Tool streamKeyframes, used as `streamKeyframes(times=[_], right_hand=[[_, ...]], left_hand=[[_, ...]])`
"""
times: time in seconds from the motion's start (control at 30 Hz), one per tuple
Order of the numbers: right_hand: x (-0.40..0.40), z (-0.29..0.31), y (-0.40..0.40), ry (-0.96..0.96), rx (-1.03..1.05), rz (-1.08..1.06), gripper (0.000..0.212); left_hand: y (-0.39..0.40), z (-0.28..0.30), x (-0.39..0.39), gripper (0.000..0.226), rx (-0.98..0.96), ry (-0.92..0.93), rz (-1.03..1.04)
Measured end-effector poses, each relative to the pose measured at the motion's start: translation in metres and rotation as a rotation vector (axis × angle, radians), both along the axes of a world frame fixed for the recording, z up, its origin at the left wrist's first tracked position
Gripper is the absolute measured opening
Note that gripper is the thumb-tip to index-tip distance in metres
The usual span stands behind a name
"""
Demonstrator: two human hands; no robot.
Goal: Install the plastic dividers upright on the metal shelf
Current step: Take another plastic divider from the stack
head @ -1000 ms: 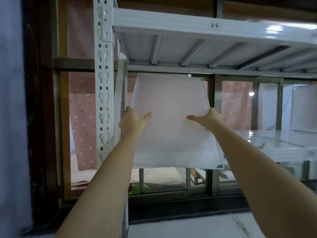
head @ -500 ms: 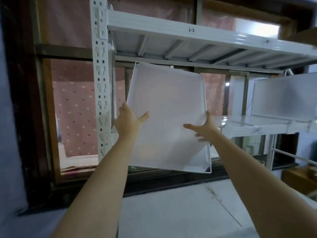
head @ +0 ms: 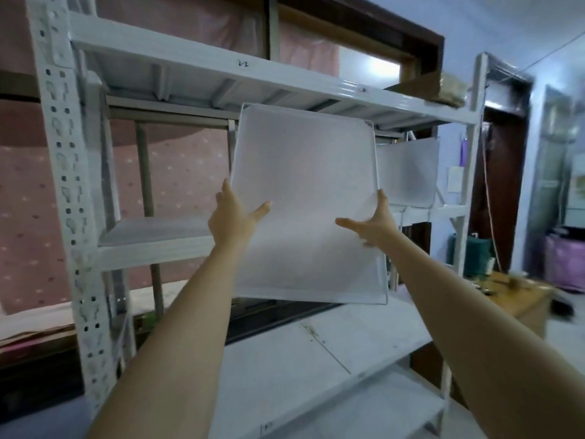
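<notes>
Shelving (head: 202, 69) is filling most of what we are seeing: a white metal rack with a perforated left post (head: 68, 191), an upper deck marked "2-2" along its front edge, a middle deck (head: 152, 245) at about hand height and a lower deck (head: 316, 359) spreading out beneath our arms. Behind it we are looking at a pink dotted curtain (head: 177, 185) hanging over a window. In front of the rack we are holding up the divider (head: 305, 201), a large frosted white plastic panel with a raised rim, in the air between the upper and lower decks, its face turned toward us and its top edge reaching just under the upper deck; it is tilting a little, its lower right corner dipping lowest, and it is not sitting on any deck. A second divider (head: 408, 172) is standing upright on the middle deck to the right, near the right post. Further right we are seeing a wooden table (head: 519, 294), blurred. Our left hand (head: 232, 217) is grasping the panel's left edge, thumb spread across its front and fingers going behind. Our right hand (head: 373, 226) is gripping the right edge the same way, thumb lying across the front; the fingers behind are blurred.
</notes>
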State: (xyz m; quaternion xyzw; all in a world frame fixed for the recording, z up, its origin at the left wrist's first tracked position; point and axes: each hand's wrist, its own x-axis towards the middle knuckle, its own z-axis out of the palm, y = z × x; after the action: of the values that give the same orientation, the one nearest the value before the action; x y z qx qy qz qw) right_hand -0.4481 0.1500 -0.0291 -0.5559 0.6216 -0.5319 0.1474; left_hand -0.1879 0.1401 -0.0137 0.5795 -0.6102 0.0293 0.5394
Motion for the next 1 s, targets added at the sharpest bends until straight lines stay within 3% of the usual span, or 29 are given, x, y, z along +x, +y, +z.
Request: streamKeyframes(times=[0.27,0.37,0.47,0.7,1.0], right_hand=[[-0.159,-0.006,0.072,-0.002,0.026,-0.268,0.112],[-0.201,-0.010,0.093,0.127,0.013,-0.349,0.121],[-0.230,-0.015,0.109,0.241,0.048,-0.390,0.114],[-0.278,-0.023,0.107,0.214,0.131,-0.404,0.118],[-0.317,-0.024,0.044,0.214,0.144,-0.412,0.123]], left_hand=[[0.009,-0.015,-0.168,0.099,0.079,0.065,-0.253],[0.014,-0.021,-0.219,0.102,0.109,0.030,-0.292],[0.019,-0.027,-0.261,0.106,0.164,-0.083,-0.335],[0.001,-0.033,-0.311,0.112,0.246,-0.159,-0.369],[-0.059,-0.024,-0.352,0.105,0.184,-0.177,-0.386]])
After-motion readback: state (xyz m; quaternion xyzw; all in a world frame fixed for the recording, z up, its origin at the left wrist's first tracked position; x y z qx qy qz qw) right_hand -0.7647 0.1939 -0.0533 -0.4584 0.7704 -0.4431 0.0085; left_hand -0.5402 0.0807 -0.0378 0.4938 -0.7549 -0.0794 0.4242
